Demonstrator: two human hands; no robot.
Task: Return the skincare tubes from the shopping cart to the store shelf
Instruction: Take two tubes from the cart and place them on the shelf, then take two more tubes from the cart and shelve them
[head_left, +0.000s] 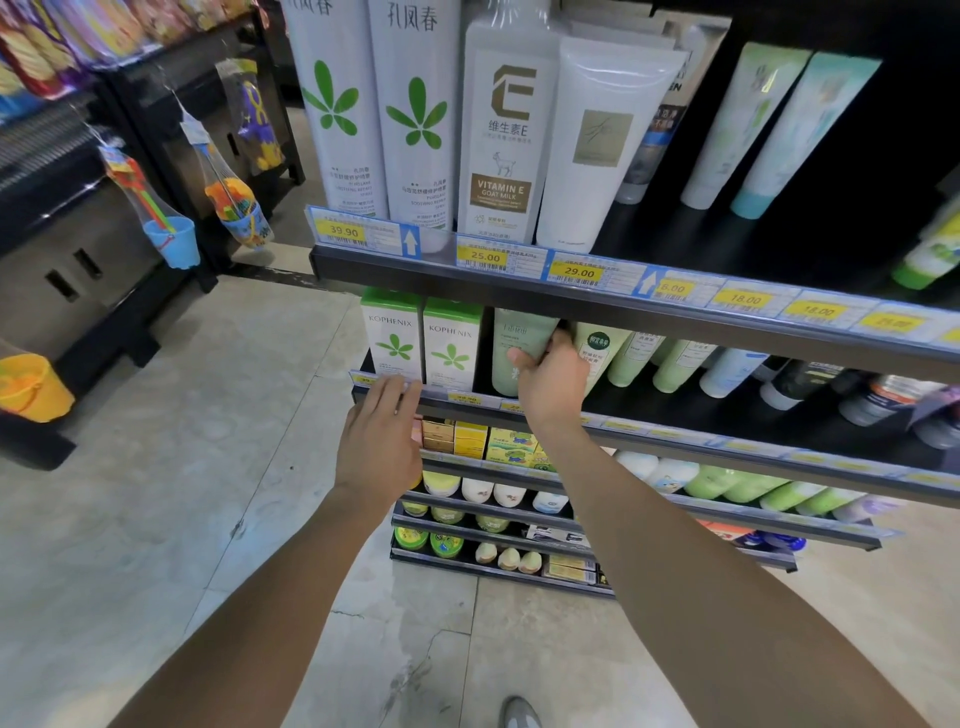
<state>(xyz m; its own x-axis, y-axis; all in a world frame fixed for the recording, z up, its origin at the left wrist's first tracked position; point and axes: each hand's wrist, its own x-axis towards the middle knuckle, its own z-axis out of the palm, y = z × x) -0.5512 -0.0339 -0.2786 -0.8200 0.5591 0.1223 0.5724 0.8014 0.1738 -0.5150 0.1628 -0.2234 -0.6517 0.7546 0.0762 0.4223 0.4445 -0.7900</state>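
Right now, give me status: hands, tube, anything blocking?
Right hand gripping pale green tube on second shelf, beside the Kophenix boxes. Left hand open, fingers resting on shelf edge. Upper shelf rail hides the tube's top.

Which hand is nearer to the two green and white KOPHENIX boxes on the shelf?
The left hand. It rests at the shelf edge just below the KOPHENIX boxes. The right hand grips a pale green tube beside them.
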